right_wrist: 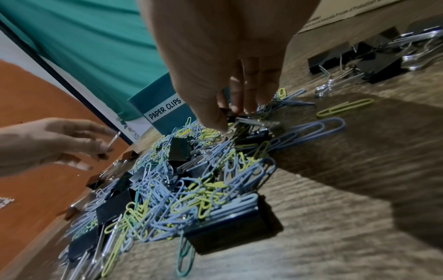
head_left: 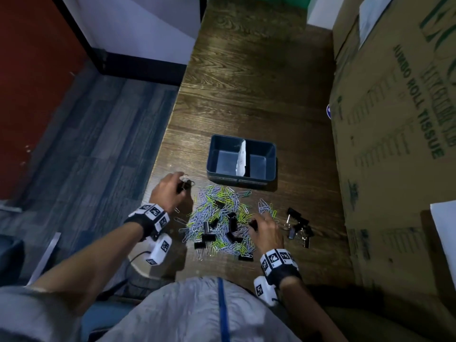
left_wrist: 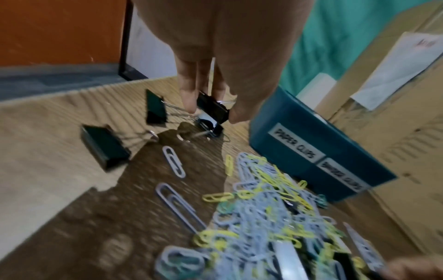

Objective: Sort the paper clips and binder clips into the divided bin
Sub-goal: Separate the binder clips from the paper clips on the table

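Observation:
A blue divided bin [head_left: 270,159] stands on the wooden table, its two compartments split by a white divider [head_left: 242,156]; front labels read "PAPER CLIPS" [left_wrist: 296,145] and "BINDER CLIPS". A heap of blue, yellow and green paper clips [head_left: 217,213] mixed with black binder clips lies in front of it. My left hand [head_left: 181,185] pinches a black binder clip [left_wrist: 212,107] left of the bin, just above the table. My right hand [head_left: 256,222] reaches into the heap's right side, and its fingertips [right_wrist: 224,127] pinch a black binder clip [right_wrist: 241,119].
A separate cluster of binder clips [head_left: 298,225] lies right of the heap. Two more binder clips [left_wrist: 155,108] lie near the table's left edge [head_left: 160,154]. A big cardboard box [head_left: 394,119] walls the right side. Bare wood stretches behind the bin.

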A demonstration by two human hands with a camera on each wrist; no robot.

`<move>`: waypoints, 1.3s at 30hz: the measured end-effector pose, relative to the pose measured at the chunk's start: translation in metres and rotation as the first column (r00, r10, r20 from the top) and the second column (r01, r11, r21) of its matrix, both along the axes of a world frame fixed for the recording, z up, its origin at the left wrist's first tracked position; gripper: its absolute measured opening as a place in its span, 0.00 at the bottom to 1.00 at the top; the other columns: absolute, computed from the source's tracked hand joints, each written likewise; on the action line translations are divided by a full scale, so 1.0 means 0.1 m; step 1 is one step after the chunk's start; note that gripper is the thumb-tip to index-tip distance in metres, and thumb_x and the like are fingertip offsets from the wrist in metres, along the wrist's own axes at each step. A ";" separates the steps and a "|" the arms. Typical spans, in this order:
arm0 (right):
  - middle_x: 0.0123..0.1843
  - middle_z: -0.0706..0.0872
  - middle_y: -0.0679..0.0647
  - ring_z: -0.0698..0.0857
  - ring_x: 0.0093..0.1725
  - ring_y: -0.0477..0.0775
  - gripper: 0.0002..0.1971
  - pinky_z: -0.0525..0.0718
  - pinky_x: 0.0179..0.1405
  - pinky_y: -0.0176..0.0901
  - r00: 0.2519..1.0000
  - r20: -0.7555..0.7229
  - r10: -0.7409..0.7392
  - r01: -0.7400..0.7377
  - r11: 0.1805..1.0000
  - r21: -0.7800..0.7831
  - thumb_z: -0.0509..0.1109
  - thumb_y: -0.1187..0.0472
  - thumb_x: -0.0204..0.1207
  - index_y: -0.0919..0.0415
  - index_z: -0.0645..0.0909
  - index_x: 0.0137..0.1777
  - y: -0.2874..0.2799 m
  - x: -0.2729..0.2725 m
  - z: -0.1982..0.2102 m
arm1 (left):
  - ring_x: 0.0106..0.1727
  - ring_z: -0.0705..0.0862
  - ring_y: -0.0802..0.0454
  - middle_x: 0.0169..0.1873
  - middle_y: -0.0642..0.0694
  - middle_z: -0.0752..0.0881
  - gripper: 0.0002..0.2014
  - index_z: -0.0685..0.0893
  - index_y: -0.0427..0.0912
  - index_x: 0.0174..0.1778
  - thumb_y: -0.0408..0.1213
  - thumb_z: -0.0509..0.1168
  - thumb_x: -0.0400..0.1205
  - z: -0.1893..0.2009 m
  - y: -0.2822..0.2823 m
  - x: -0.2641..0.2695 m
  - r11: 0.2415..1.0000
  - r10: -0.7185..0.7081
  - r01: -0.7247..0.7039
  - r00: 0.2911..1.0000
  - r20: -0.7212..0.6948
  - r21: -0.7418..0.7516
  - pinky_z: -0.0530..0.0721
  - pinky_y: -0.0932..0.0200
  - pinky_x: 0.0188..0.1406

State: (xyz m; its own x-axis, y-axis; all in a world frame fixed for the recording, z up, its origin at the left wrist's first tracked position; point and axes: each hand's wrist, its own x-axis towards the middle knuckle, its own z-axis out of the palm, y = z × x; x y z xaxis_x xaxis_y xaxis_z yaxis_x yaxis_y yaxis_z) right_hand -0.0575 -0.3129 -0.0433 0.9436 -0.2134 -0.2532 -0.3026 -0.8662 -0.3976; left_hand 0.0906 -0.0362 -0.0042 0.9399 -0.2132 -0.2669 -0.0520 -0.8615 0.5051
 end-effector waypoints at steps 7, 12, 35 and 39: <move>0.62 0.81 0.55 0.85 0.56 0.58 0.13 0.89 0.54 0.55 0.999 -0.023 -0.034 0.034 0.999 0.003 0.77 0.68 0.72 0.57 0.85 0.56 0.02 -0.03 -0.02 | 0.58 0.81 0.40 0.60 0.40 0.80 0.23 0.74 0.44 0.69 0.42 0.70 0.79 -0.05 0.15 -0.02 0.989 -0.074 0.065 0.995 0.066 0.130 0.84 0.44 0.51; 0.55 0.83 0.52 0.81 0.56 0.54 0.13 0.87 0.53 0.54 0.999 0.031 -0.026 0.024 0.999 0.048 0.81 0.62 0.67 0.56 0.83 0.49 -0.01 -0.04 -0.04 | 0.59 0.79 0.44 0.64 0.40 0.77 0.26 0.71 0.43 0.74 0.42 0.68 0.80 -0.18 0.12 -0.54 0.964 -0.176 0.186 0.982 -0.070 0.188 0.84 0.50 0.54; 0.60 0.79 0.63 0.79 0.63 0.65 0.12 0.76 0.54 0.51 0.793 -0.062 -0.606 0.609 0.791 0.058 0.78 0.70 0.70 0.59 0.86 0.52 -1.16 -0.08 0.27 | 0.70 0.71 0.44 0.72 0.41 0.71 0.26 0.64 0.42 0.76 0.50 0.57 0.84 -0.18 -0.18 -0.51 0.811 -0.394 0.376 0.917 -0.058 0.447 0.73 0.45 0.71; 0.62 0.80 0.64 0.78 0.65 0.65 0.14 0.78 0.59 0.57 0.843 -0.121 -0.523 0.522 0.852 -0.044 0.77 0.68 0.72 0.61 0.86 0.58 -1.13 -0.11 0.20 | 0.70 0.71 0.44 0.73 0.41 0.70 0.26 0.64 0.45 0.77 0.44 0.62 0.83 -0.25 -0.48 -0.40 0.787 -0.539 0.526 0.841 -0.055 0.324 0.76 0.46 0.70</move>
